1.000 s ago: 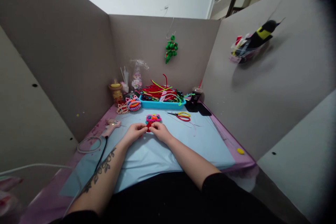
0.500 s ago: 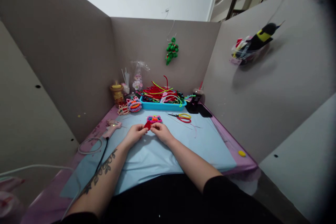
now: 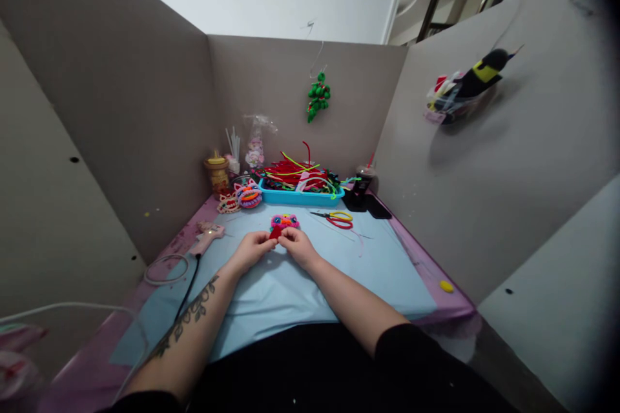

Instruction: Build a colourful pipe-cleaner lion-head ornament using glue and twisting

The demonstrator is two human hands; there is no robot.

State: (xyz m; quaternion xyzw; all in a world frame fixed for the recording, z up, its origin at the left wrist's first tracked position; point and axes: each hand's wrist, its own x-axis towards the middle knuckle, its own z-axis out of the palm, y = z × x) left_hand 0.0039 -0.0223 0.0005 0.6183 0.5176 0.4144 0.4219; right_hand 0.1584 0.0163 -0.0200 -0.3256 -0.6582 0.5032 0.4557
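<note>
Where our left hand and right hand meet, both pinch a red piece too small to identify. A blue sheet lies beneath, walled by grey partitions.

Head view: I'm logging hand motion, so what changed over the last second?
Little. The left hand still pinches the small red piece, which seems nudged slightly right, to just under the pink fuzzy face. The right hand keeps its fingertips close against it, grip unclear. Both hands stayed on the blue mat. Scissors, blue tray and glue gun did not move.
</note>
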